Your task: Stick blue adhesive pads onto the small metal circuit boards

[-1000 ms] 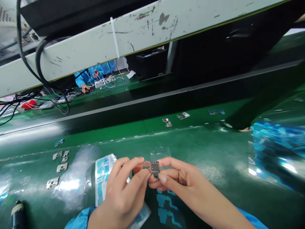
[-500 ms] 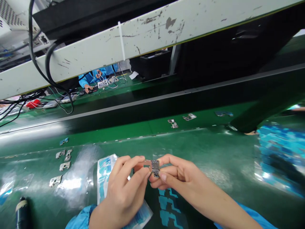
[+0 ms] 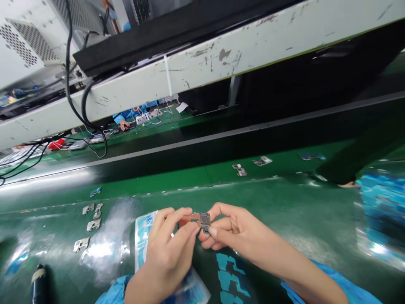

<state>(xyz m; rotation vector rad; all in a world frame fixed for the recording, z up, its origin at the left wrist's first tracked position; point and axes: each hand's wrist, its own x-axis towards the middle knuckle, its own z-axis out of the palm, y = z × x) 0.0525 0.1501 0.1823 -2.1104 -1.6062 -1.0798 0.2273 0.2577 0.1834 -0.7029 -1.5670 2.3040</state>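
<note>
Both hands hold one small metal part (image 3: 200, 220) between them, just above the green bench (image 3: 278, 211). My left hand (image 3: 167, 253) pinches its left end with thumb and forefinger. My right hand (image 3: 232, 230) pinches the right end, where a squarish silver piece sits. A sheet with blue stickers (image 3: 143, 236) lies under my left hand, and more blue shapes (image 3: 229, 274) lie under my right wrist.
Several small silver parts (image 3: 90, 221) lie in a column at the left, by a clear plastic bag (image 3: 104, 245). A dark pen-like tool (image 3: 38, 280) lies at the lower left. More parts (image 3: 240, 169) ride the belt behind. A scuffed white beam (image 3: 196, 67) hangs overhead. Another person's blue sleeves (image 3: 129, 115) show far back.
The camera has tilted up and back, so everything sits slightly lower and to the right. Both hands keep the same pinch on the part.
</note>
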